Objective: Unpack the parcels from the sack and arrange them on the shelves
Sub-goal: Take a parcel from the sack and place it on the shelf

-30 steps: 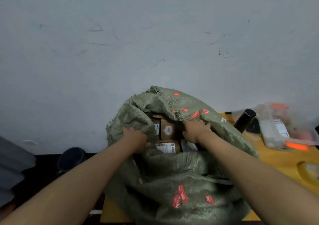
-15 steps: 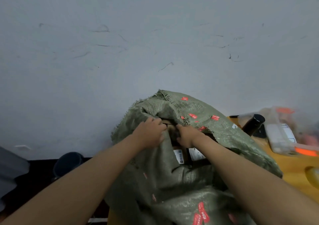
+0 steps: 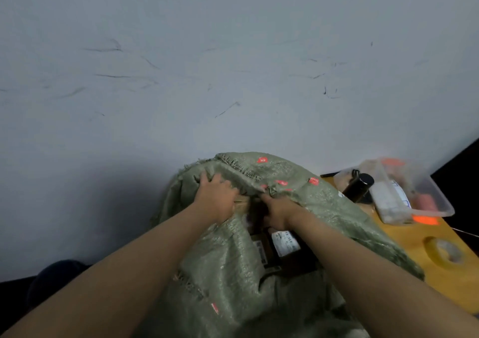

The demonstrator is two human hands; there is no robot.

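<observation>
A green woven sack with small red stickers stands on a wooden table against a grey wall. Its mouth gapes between my hands and shows brown cardboard parcels with white labels. My left hand lies on the sack's left rim, fingers spread over the cloth and the top of a parcel. My right hand reaches into the mouth under the far rim; its fingertips are hidden in the cloth, so what they hold is unclear.
On the wooden table to the right stand a black bottle, a clear plastic tub with items inside, and a roll of tape. A dark round object sits low at the left. No shelves are in view.
My hands moved up and closer together at the top of the sack's mouth. The rim has been drawn over, so fewer parcels show than a second ago.
</observation>
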